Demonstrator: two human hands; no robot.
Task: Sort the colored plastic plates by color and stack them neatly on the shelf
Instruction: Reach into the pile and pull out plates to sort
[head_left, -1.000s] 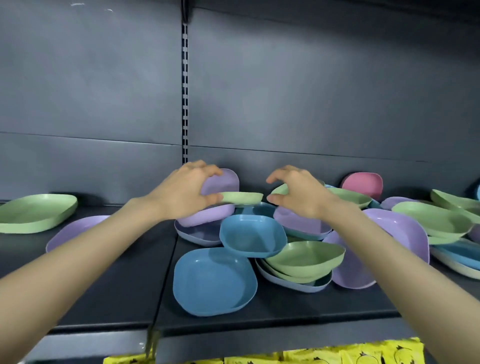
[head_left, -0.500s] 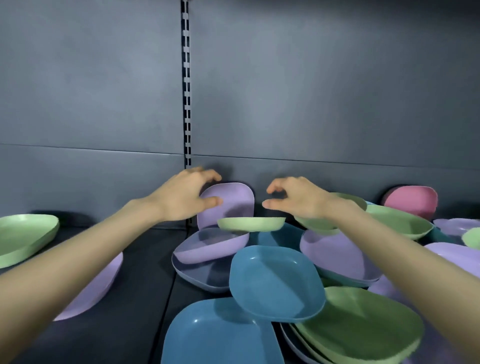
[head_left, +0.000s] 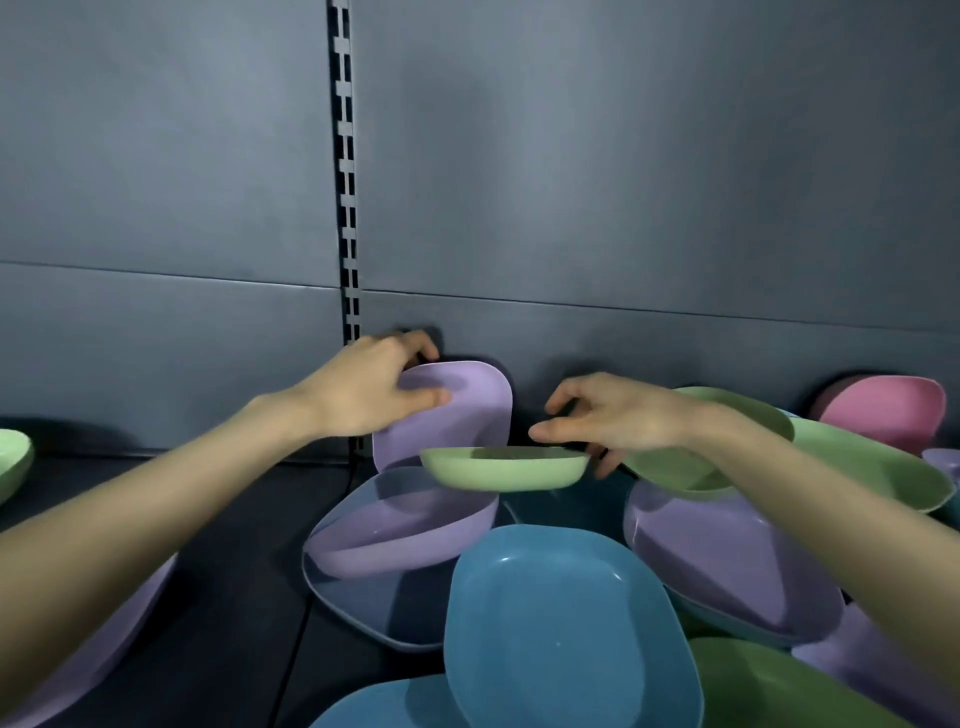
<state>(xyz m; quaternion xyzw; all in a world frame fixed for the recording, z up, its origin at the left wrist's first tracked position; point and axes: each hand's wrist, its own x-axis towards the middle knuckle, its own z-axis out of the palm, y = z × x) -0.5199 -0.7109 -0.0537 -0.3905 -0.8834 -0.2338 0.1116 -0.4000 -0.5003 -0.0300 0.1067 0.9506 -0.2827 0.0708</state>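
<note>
The blue plate (head_left: 566, 623), purple plate (head_left: 467, 410) and green plate (head_left: 504, 470) look like smooth satin plastic, with small glints on the blue. The back panel (head_left: 649, 182), upright (head_left: 345, 156) and shelf (head_left: 234, 571) look like matt painted metal.

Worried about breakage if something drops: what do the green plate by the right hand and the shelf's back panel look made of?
The green plate: probably plastic, matte pastel; thin moulded rim, soft dull highlights, no glaze shine. The back panel: likely painted sheet metal, satin grey; flat sheets meeting at a seam beside a slotted upright. Neither is certain.
</note>
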